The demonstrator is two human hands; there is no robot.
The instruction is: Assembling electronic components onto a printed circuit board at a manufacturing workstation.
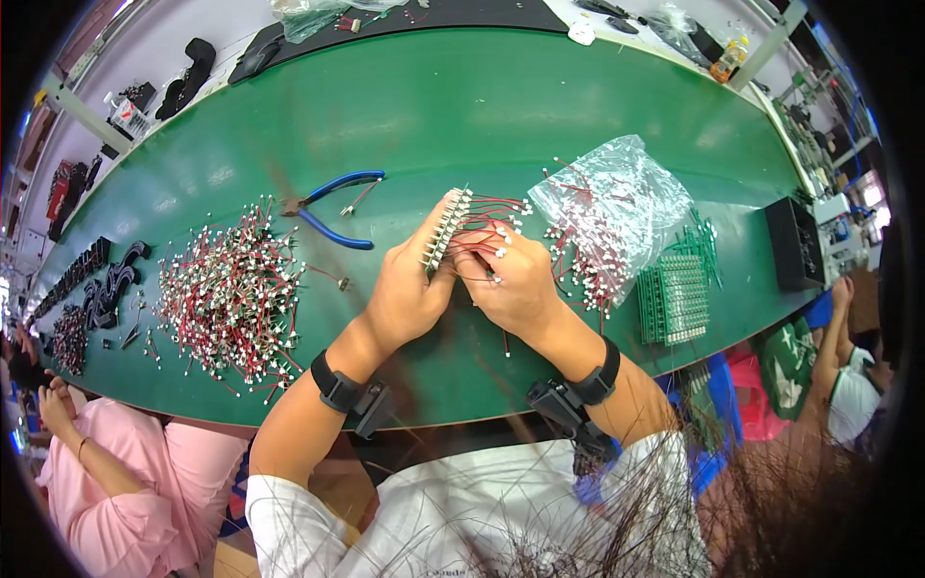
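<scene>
While left hand point(409, 289) grips white plug strip point(445, 229), right hand point(515, 284) fingers pinch red wires point(487, 217) near surface point(434, 116) front edge; hard tug might pull wires loose.

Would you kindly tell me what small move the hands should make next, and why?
Probably the right hand should press the white connector at its fingertips into the connector strip held by the left hand: several red wire leads already fan out from it, and the right fingers rest among them.
</scene>
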